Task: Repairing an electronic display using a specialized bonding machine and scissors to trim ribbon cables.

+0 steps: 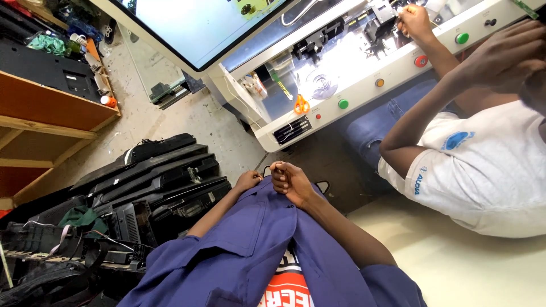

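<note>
My right hand is curled into a loose fist at the front edge of my blue work jacket, thumb and forefinger pinched together at the top; whether they pinch anything I cannot tell. My left hand sits just beside it, fingers folded in against the same jacket edge; I cannot tell whether it grips the cloth or only rests on it. Both forearms run back along the open jacket, and a strip of red shirt shows between its halves.

To my left, on the floor, lies a stack of black plastic casings, with a green rag and loose cables among them; beyond stands a wooden shelf carrying more dark panels.

Ahead is a white machine with green, red and orange buttons along its front rail; orange-handled scissors lie on its tabletop, and a large bright screen leans above it.

To my right sits another person in a white shirt and jeans; one of their hands reaches into the machine's works, the other is raised near their head.
</note>
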